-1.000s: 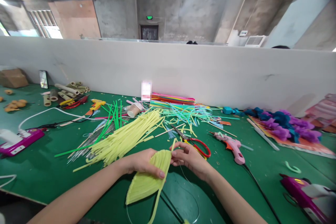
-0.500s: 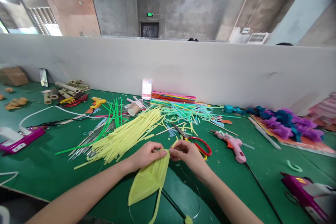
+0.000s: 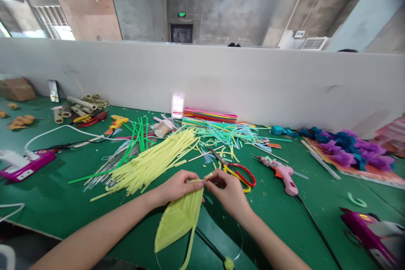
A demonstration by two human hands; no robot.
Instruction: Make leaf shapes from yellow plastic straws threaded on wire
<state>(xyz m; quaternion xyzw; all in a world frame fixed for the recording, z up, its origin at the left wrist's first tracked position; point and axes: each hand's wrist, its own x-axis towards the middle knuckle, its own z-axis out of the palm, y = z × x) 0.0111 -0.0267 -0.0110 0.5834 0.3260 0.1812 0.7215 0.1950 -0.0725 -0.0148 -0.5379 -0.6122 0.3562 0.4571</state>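
Observation:
My left hand [image 3: 185, 185] pinches the top edge of a yellow fan-shaped panel [image 3: 177, 223] made of chenille stems laid side by side. Close against it, my right hand [image 3: 226, 187] has thumb and forefinger closed on the short end of a yellow chenille stem [image 3: 208, 176] at the panel's upper corner. The rest of that strip appears to run down the panel's right side and hangs loose below. A thin wire loop [image 3: 241, 236] curves out under my right hand. Beneath the panel lies a dark rod [image 3: 210, 242] with a yellow knob [image 3: 228, 263] at its end.
Beyond my hands lie a heap of yellow chenille stems [image 3: 155, 156] and red-and-yellow-handled scissors [image 3: 238, 173]. At right is a pink glue gun [image 3: 281, 171] with a trailing cord. A yellow glue gun [image 3: 117, 123] and a purple power strip [image 3: 30, 165] are at left. A white partition [image 3: 133, 71] closes the back.
The stem end that stuck up between my fingertips is now bent over and lower, pinched by my right hand. My left hand keeps its hold. The whole view has shifted slightly.

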